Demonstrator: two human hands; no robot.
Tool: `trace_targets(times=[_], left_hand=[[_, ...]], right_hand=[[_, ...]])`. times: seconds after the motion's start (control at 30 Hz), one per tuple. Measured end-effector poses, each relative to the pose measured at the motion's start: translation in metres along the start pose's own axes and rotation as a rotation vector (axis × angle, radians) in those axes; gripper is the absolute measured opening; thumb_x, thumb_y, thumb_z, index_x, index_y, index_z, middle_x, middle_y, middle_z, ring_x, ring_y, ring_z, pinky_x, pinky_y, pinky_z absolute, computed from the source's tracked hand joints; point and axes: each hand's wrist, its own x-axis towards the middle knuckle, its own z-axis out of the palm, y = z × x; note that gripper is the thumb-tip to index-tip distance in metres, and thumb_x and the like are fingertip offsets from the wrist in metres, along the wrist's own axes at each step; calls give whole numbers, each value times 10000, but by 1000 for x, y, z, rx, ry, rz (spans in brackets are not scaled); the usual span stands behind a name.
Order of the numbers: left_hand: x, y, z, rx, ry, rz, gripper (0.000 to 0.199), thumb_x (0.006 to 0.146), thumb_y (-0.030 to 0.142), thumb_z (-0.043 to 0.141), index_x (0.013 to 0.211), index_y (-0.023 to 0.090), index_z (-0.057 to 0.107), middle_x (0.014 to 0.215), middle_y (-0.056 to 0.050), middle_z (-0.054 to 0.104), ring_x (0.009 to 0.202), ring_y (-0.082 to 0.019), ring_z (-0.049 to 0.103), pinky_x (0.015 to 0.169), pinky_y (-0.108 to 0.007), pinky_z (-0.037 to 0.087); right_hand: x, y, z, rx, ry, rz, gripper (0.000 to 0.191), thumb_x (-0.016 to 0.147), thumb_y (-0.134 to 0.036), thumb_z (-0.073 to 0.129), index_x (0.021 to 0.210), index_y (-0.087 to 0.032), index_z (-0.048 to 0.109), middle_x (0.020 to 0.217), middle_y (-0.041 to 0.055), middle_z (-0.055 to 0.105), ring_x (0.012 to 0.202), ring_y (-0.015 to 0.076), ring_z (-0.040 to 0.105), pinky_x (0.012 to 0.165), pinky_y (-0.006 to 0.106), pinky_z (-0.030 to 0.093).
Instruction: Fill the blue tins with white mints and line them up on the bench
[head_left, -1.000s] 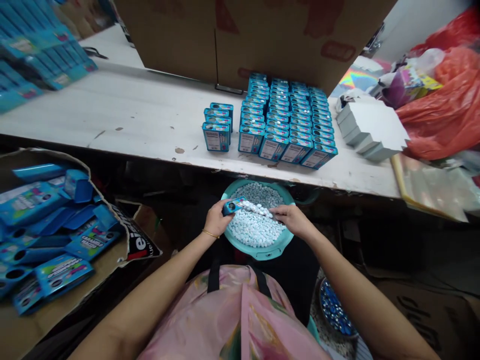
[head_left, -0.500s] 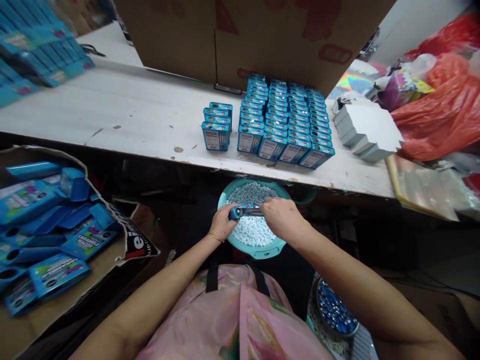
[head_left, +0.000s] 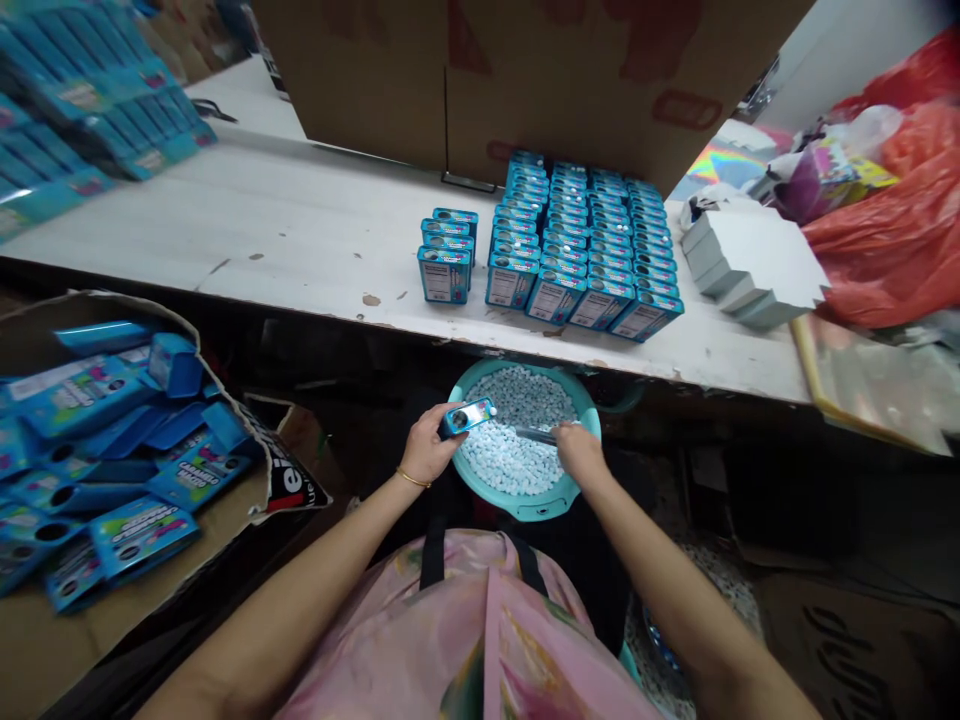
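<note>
My left hand (head_left: 429, 446) is closed around a small blue candy tin (head_left: 470, 414), held tilted over the left part of a teal basin (head_left: 537, 509). A round dark opening shows in the tin's top, and a white piece sits at its far end. Small pale mint candies (head_left: 506, 466) fill much of the basin. Over the basin's right side, my right hand (head_left: 580, 453) grips the handle of a metal scoop (head_left: 535, 436). The scoop's front end lies down among the candies, partly hidden.
Rows of filled-looking blue tins (head_left: 574, 260) stand on the white table (head_left: 315, 240), beside a shorter row (head_left: 444, 270). An open carton (head_left: 225, 400) of blue tins is at left. White card stacks (head_left: 754, 255) and red plastic bags (head_left: 870, 215) lie right; a large cardboard box (head_left: 525, 90) stands behind.
My right hand and the scoop have moved away from the tin, right and down into the candies. My left hand has shifted slightly left with the tin. The view has turned a little.
</note>
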Motion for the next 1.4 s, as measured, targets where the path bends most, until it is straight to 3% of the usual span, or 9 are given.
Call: trace_targets(times=[0.13,0.27,0.37,0.5,0.6,0.73,0.87,1.1,1.4], left_hand=[[-2,-1,-9,12,57,-56,368,660,265,610,1013,173,556,974,-49,620,880,-183,580,830,-334,447],[-2,-3,-19,22,114,-99,379,660,298,612,1009,162,552,937,-45,626,838,-172,585,798,-327,461],[1,-7,-21,38,122,-109,389,662,305,609,1018,161,546,941,-48,624,839,-173,583,792,-325,460],[4,-7,-11,80,66,-53,374,663,258,596,1023,170,548,983,-52,613,890,-185,570,823,-330,443],[5,-2,1,154,34,2,381,638,201,596,1017,180,560,1002,-48,604,911,-195,553,834,-330,430],[3,5,13,207,-23,36,415,623,160,582,1037,187,557,1012,-42,600,922,-200,536,831,-322,422],[1,7,15,216,-34,31,424,626,161,576,1048,197,552,1020,-35,597,922,-198,531,831,-315,416],[2,4,19,85,-27,5,396,619,172,586,1014,187,569,1005,-37,609,926,-196,543,848,-322,413],[2,-3,21,-342,-76,-195,482,553,253,683,994,112,552,872,-41,637,815,-175,588,796,-306,453]], right_hand=[[23,-32,50,132,-68,-17,341,790,-119,369,998,-214,622,984,66,624,901,157,543,710,212,372],[31,-34,61,233,-86,-40,354,770,-132,397,1021,-242,621,971,19,648,867,140,557,679,186,374],[26,-10,42,302,-81,-77,331,754,-151,417,981,-232,644,909,12,664,840,142,561,663,191,376],[-2,13,-13,377,-1,-260,327,749,-148,405,943,-223,657,855,15,660,813,141,550,672,204,367],[-27,2,-58,258,78,-353,359,773,-137,365,980,-247,636,854,16,639,799,127,536,664,200,347],[-48,-31,-94,9,103,-286,378,764,-108,363,997,-267,615,911,27,612,851,135,521,636,208,328],[-54,-44,-102,-119,63,-239,393,772,-103,353,1044,-267,585,949,40,592,875,137,517,623,208,333],[-61,-41,-94,-168,114,-231,422,798,-133,330,1124,-319,522,1000,22,577,910,134,506,624,206,359],[-62,4,-80,85,333,-174,356,815,-173,351,1056,-281,590,915,6,612,809,109,543,653,179,369]])
